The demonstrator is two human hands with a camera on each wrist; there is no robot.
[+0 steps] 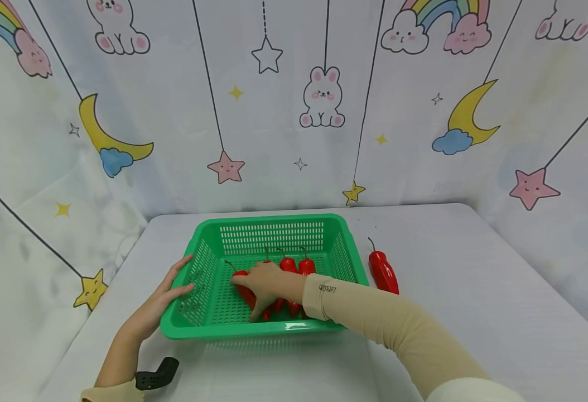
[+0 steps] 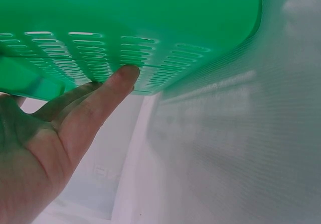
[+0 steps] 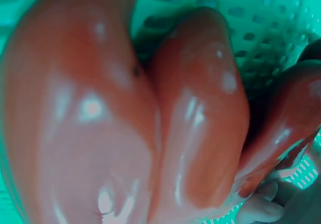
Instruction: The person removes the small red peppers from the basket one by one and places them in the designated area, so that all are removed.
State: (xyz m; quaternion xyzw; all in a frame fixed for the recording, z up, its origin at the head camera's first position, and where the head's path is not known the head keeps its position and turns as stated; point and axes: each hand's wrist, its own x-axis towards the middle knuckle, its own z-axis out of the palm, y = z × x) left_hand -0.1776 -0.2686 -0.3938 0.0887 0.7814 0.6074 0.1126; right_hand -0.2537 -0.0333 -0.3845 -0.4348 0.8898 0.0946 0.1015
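Observation:
A green perforated basket [image 1: 203, 329] stands on the table with several glossy red chili peppers [image 1: 288, 264] in it. My right hand [image 1: 269, 282] reaches into it from the right and grips the leftmost chili pepper [image 1: 244, 290], its fingers across the upper part. In the right wrist view, fingertips [image 3: 261, 206] show low at the right against that pepper, with two large chili peppers [image 3: 195, 123] close to the camera. My left hand [image 1: 150, 307] is at the basket's left side, fingers extended. The left wrist view shows a fingertip [image 2: 125, 76] against the slotted outer wall.
Another red chili pepper [image 1: 383, 272] lies on the white table [image 1: 449, 268] just right of the basket. A patterned curtain [image 1: 284, 128] hangs behind the table. A black wrist device [image 1: 157, 375] is beside my left forearm.

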